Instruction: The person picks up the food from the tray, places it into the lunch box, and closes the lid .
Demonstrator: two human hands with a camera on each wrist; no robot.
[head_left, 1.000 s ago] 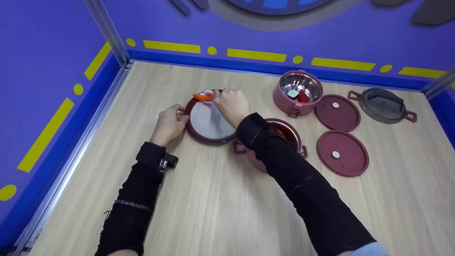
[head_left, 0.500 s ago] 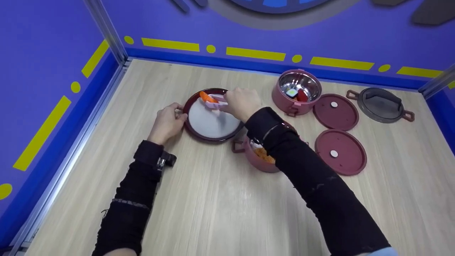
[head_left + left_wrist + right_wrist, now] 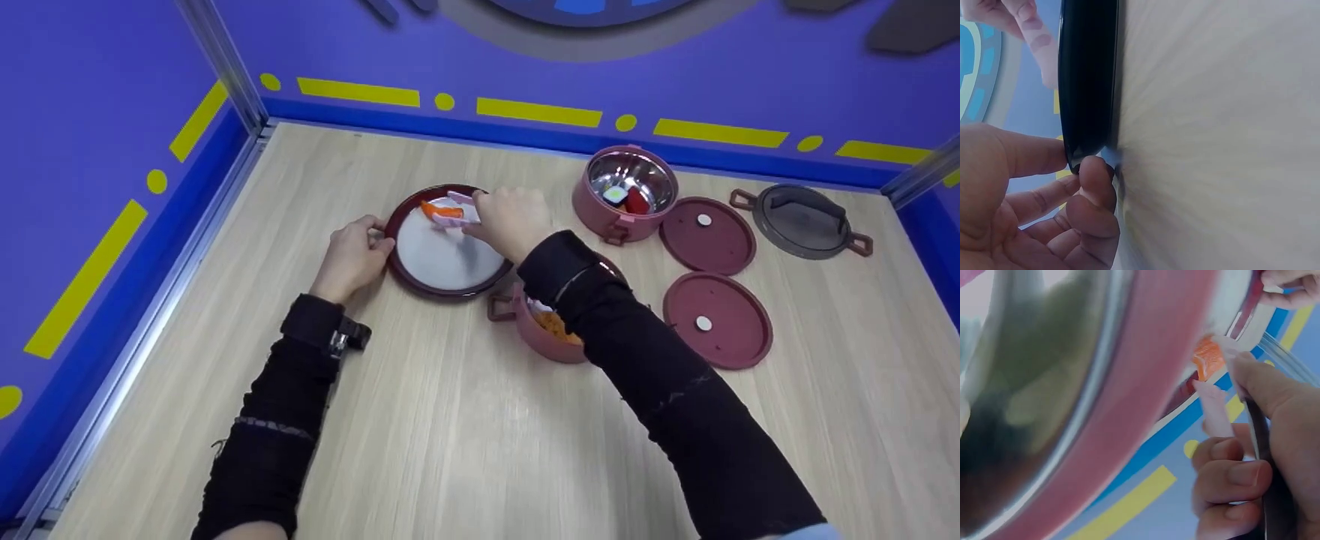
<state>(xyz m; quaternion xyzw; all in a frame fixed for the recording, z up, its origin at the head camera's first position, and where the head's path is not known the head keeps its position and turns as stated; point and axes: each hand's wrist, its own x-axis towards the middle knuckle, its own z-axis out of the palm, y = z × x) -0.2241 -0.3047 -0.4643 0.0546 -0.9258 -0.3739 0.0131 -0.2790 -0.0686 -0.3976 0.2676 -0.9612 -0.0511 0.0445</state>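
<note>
My left hand (image 3: 352, 259) pinches the left rim of a round plate (image 3: 450, 262) with a grey-white middle and dark red edge. In the left wrist view, thumb and fingers hold the plate's dark rim (image 3: 1088, 84). My right hand (image 3: 514, 221) grips pale pink tongs (image 3: 448, 222) over the plate's far part. Between the tong tips lies an orange food piece (image 3: 442, 211); the tong arms stand apart around it. The right wrist view shows the orange piece (image 3: 1209, 357) near both tips and the tongs' dark handle (image 3: 1264, 455) in my right hand (image 3: 1292, 439).
A pink pot (image 3: 551, 349) holding orange-brown bits stands under my right forearm, partly hidden. Behind it, a pink steel-lined pot (image 3: 619, 221) contains food pieces. Two dark red lids (image 3: 709, 247) and a grey handled lid (image 3: 802, 225) lie at right. Blue walls (image 3: 450, 45) bound the table.
The right hand has moved right, bringing the tongs and orange piece inward over the plate. The tong arms have spread, and the orange piece lies flatter. The left hand keeps its hold on the rim.
</note>
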